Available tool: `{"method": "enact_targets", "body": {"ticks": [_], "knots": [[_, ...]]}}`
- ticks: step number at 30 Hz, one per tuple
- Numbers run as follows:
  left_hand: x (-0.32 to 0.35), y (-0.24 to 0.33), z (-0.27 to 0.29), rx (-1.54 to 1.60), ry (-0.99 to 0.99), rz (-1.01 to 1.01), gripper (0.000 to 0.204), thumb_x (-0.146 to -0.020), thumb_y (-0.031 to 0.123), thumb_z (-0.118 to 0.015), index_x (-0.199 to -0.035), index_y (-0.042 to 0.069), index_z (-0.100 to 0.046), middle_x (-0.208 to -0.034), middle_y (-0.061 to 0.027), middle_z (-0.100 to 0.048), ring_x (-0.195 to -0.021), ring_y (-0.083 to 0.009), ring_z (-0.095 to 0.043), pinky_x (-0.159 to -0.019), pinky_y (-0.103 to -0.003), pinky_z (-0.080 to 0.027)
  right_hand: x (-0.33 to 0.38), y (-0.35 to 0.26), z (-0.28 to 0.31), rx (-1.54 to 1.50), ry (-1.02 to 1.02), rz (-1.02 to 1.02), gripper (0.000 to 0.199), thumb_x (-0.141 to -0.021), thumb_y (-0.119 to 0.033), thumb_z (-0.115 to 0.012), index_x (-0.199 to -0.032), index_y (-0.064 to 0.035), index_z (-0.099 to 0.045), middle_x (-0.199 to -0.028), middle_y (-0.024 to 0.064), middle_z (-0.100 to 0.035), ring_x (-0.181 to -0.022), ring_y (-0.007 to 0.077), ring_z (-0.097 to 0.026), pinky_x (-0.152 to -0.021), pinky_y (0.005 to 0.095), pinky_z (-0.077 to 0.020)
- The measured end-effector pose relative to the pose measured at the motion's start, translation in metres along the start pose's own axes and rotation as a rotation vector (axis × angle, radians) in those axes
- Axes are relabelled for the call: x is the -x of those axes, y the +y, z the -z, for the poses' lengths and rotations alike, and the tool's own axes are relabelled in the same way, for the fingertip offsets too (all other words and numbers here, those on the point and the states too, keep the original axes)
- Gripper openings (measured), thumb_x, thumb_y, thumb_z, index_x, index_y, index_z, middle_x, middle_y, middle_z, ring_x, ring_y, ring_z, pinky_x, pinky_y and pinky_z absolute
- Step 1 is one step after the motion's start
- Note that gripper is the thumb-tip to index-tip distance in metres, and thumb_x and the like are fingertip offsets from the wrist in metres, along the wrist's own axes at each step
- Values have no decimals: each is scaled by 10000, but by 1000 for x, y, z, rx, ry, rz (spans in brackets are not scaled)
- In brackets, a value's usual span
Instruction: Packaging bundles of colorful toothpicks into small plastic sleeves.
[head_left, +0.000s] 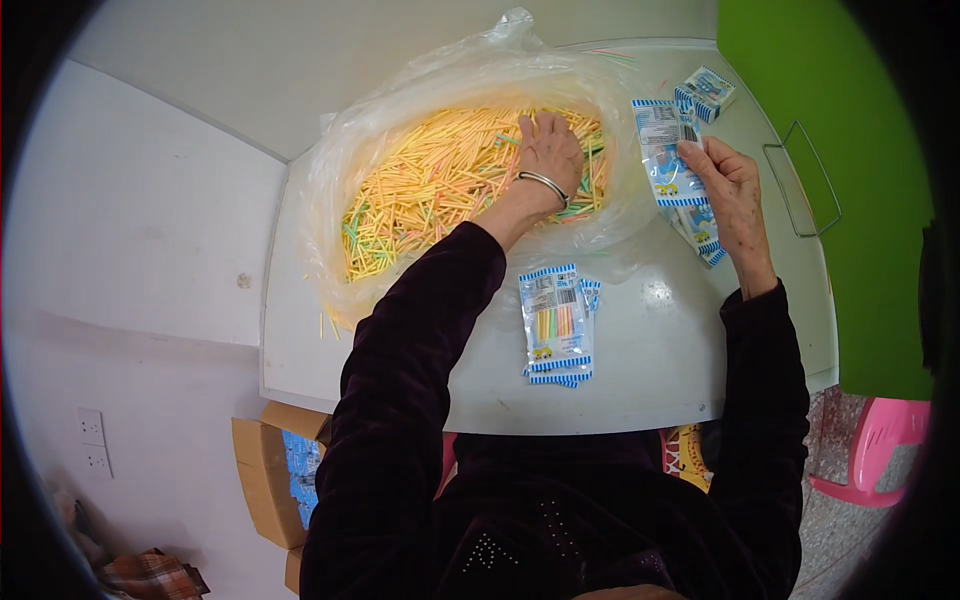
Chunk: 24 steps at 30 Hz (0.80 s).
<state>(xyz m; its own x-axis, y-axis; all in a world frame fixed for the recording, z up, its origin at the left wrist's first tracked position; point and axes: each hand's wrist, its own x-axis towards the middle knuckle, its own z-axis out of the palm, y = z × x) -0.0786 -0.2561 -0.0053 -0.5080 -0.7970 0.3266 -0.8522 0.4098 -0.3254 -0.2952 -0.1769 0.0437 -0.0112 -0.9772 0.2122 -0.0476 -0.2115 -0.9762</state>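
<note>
My left hand [551, 158], with a bangle at the wrist, is in a pile of thin yellow, pink and green sticks [430, 185]. Its fingers curl down onto some of them, and the fingertips are hidden. The pile fills a large clear plastic bag [340, 150] whose mouth lies wide apart. At the right, my right hand [728, 180] pinches a small blue-and-white clear packet [660, 165] between thumb and fingers. Below that packet lie more like it [703, 230]. Nearer to me, a stack of flat packets [555, 320] rests on the table; coloured sticks show through the top one.
The grey table [650, 370] meets a wall at the back. A small blue-and-white box [708, 92] stands at the back right, near a wire handle [803, 180] by the green panel. Below left, a cardboard carton [265, 480] holds blue packets. A pink stool [875, 450] stands at the lower right.
</note>
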Motion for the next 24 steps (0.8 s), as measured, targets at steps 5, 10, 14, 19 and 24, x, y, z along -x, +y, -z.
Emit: {"method": "enact_targets", "body": {"ticks": [5, 10, 14, 19, 24], "knots": [[5, -9, 8, 89, -32, 98, 137, -720, 99, -516, -811, 27, -588, -926, -133, -531, -932, -280, -460, -780, -446, -322, 0, 0, -2, -35, -14, 46, 237, -877, -210, -572, -700, -53, -576, -603, -78, -495, -519, -25, -386, -466, 157, -293], [13, -18, 25, 390, 1, 246, 149, -803, 149, -516, -875, 28, -566, -857, -112, -578, -877, -284, -513, -738, -440, -359, -1, -2, -7, -53, -18, 29, 234, -877, -201, -572, -691, -58, -571, -620, -84, -489, -544, -26, -379, -481, 158, -285], [19, -49, 33, 1167, -44, 343, 221, -907, 234, -483, -915, 24, -551, -841, -94, -619, -813, -228, -597, -709, -376, -442, -6, -13, -28, -308, -83, 4, 179, -882, -205, -566, -833, -37, -602, -745, -57, -573, -644, -20, -473, -574, 144, -367], [30, -52, 62, 1921, -256, 490, 236, -918, 253, -491, -922, 24, -548, -857, -99, -624, -764, -190, -625, -708, -316, -502, -26, -6, -63, -554, -143, -27, 220, -890, -211, -553, -987, -17, -591, -907, -10, -622, -802, 21, -547, -752, 174, -420], [35, -46, 61, 2243, -593, 519, 222, -899, 229, -530, -945, 12, -545, -854, -123, -626, -708, -209, -634, -648, -352, -540, -71, 5, -97, -663, -251, 17, 226, -887, -220, -557, -1004, -29, -590, -916, 0, -616, -833, 49, -544, -770, 207, -415]]}}
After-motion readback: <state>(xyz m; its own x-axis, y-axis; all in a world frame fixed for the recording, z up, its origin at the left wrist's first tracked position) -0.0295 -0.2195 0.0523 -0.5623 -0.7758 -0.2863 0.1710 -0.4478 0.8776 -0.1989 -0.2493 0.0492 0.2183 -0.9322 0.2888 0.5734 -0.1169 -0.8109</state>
